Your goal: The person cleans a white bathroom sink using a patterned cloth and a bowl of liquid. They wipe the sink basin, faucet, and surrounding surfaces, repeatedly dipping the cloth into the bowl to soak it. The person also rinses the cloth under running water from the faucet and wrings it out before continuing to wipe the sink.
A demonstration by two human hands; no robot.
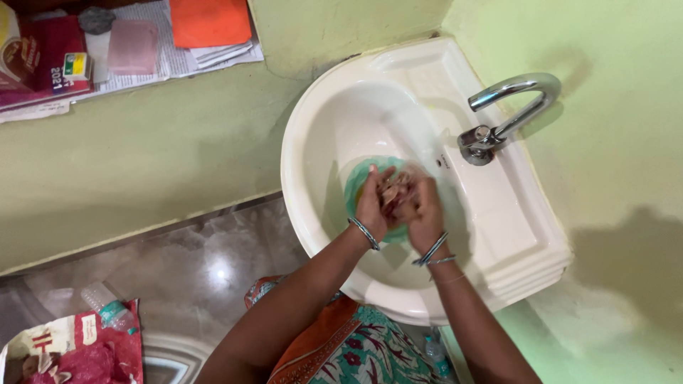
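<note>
Green round plastic plate (356, 186) in white ceramic sink (313, 128): left hand (373, 205) and right hand (424, 210), fingers curled, rub pinkish scraps (393, 192); rinsing seems next

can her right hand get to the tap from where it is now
Probably yes. The right hand is in the basin over the green bowl, together with the left hand. The chrome tap stands on the sink ledge just beyond, with nothing between them.

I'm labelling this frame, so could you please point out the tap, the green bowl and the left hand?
Tap (514, 107), head view, on its curved chrome spout.
Green bowl (356, 186), head view, on its left rim.
Left hand (373, 206), head view, on its back.
</note>
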